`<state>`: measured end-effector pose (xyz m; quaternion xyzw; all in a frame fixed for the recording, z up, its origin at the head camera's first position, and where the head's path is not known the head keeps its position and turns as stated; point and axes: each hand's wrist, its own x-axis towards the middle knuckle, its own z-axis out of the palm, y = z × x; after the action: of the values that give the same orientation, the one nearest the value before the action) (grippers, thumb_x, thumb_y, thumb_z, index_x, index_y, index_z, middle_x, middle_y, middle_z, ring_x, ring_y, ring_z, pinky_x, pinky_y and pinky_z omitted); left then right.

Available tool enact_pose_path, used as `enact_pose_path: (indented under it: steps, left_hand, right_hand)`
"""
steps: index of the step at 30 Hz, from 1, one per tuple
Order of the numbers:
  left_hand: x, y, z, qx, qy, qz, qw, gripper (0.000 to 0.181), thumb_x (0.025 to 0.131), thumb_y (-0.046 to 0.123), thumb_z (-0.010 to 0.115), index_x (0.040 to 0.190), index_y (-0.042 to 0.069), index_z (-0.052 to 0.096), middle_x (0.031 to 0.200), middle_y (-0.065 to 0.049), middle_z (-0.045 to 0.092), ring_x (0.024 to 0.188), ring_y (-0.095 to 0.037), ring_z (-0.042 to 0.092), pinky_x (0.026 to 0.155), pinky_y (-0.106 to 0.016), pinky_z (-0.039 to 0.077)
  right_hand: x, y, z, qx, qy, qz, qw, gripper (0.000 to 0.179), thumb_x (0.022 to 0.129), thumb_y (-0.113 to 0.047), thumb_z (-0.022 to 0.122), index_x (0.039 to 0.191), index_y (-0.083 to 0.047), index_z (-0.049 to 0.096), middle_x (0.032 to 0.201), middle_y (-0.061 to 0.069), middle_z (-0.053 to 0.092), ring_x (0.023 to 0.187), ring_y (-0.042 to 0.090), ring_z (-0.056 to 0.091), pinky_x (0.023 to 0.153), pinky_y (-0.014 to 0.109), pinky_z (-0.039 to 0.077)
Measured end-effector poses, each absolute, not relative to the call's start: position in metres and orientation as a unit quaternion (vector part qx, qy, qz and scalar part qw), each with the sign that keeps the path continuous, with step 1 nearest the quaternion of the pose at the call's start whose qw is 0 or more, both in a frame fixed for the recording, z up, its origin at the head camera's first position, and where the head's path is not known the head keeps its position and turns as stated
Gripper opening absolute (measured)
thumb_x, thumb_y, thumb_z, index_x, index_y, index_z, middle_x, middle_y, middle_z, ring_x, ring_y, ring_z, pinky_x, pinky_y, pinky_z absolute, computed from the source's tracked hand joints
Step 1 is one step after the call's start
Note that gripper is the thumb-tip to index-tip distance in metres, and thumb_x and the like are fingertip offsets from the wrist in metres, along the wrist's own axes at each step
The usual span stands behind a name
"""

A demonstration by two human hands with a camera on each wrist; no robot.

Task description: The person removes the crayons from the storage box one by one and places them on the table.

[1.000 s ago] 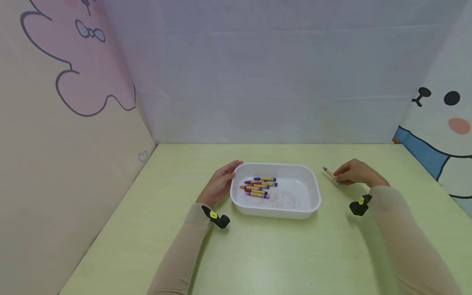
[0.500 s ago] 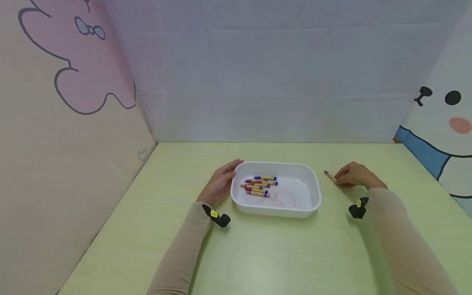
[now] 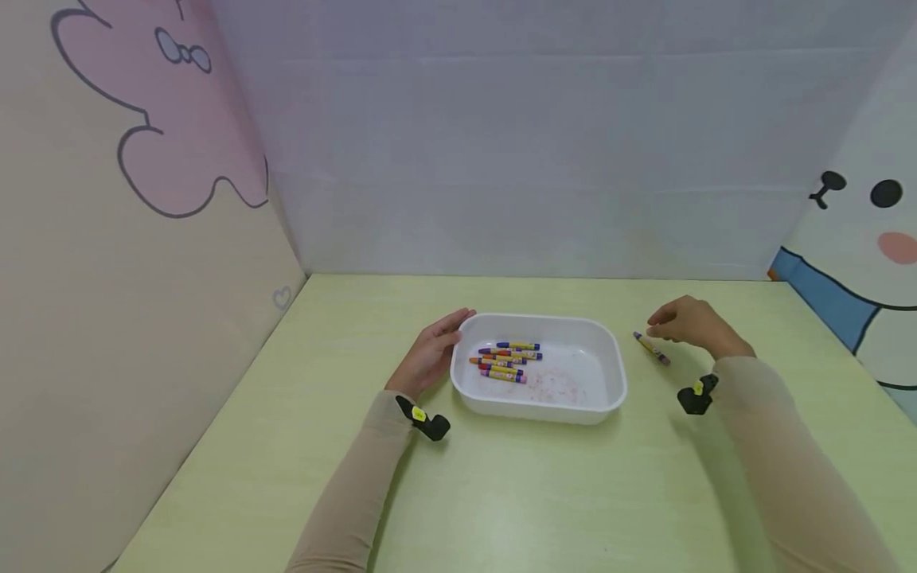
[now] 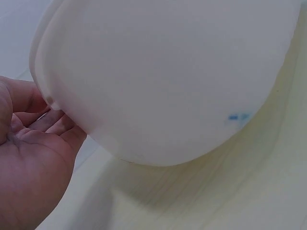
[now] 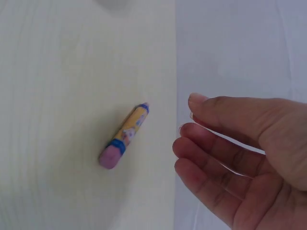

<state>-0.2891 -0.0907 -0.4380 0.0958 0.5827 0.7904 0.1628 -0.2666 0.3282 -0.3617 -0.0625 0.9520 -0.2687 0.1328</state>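
A white plastic tray stands on the table with several crayons in yellow wrappers lying in its left half. My left hand grips the tray's left end, thumb at the rim and fingers along the outside; the left wrist view shows this hand against the tray wall. Right of the tray, a single crayon with a yellow wrapper, blue bands and a pinkish-purple end lies slanted on the table. Just above it is my right hand, fingers loosely bent, holding nothing, apart from the crayon in the right wrist view.
The pale yellow-green table runs back to a plain whitish backdrop. Printed side panels flank it. A black wrist camera sits on each sleeve. Pinkish crayon smudges mark the tray floor.
My right hand has lowered the crayon to the table, let go of it and lifted slightly away. The left hand stays at the tray.
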Motion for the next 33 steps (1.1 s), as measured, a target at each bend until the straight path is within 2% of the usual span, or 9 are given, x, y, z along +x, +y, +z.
enact_pose_path:
  steps: [9,12,17,22,33]
  left_hand:
    - [-0.29,-0.09,-0.44,0.097,0.584,0.79,0.162,0.047,0.101,0.0,0.034,0.148,0.004,0.035,0.154,-0.009,0.036,0.144,-0.025,0.031,0.119,-0.038,0.026]
    - [-0.29,-0.091,-0.44,0.101,0.583,0.789,0.164,0.048,0.101,0.0,0.033,0.148,0.004,0.033,0.155,-0.009,0.034,0.144,-0.026,0.03,0.119,-0.039,0.026]
    - [-0.289,-0.091,-0.44,0.096,0.584,0.789,0.166,0.048,0.101,0.0,0.034,0.148,0.005,0.035,0.155,-0.008,0.035,0.144,-0.025,0.031,0.119,-0.038,0.027]
    - [-0.29,-0.089,-0.441,0.095,0.579,0.793,0.165,0.048,0.1,-0.001,0.035,0.148,0.003,0.034,0.154,-0.01,0.035,0.144,-0.025,0.031,0.119,-0.038,0.026]
    - [-0.289,-0.087,-0.44,0.097,0.584,0.79,0.16,0.049,0.099,-0.002,0.035,0.148,0.002,0.033,0.155,-0.01,0.035,0.144,-0.025,0.03,0.119,-0.037,0.026]
  right_hand:
    - [-0.271,0.292,-0.328,-0.112,0.952,-0.269,0.097,0.04,0.093,-0.025,0.061,0.119,0.005,0.062,0.103,0.02,0.069,0.092,0.032,0.065,0.075,0.043,0.056]
    - [-0.272,0.278,-0.321,-0.132,0.948,-0.271,0.099,0.037,0.092,-0.024,0.062,0.118,0.003,0.064,0.103,0.018,0.07,0.091,0.028,0.066,0.077,0.044,0.056]
    - [-0.278,0.252,-0.318,-0.167,0.943,-0.267,0.108,0.033,0.091,-0.02,0.064,0.117,0.0,0.066,0.11,0.017,0.07,0.095,0.028,0.067,0.083,0.045,0.056]
    - [-0.285,0.23,-0.322,-0.204,0.938,-0.249,0.126,0.032,0.09,-0.018,0.066,0.117,0.0,0.067,0.111,0.015,0.07,0.096,0.025,0.067,0.085,0.044,0.056]
    - [-0.299,0.195,-0.342,-0.22,0.924,-0.242,0.197,0.026,0.089,-0.012,0.067,0.113,-0.001,0.07,0.105,0.009,0.072,0.092,0.02,0.067,0.086,0.038,0.057]
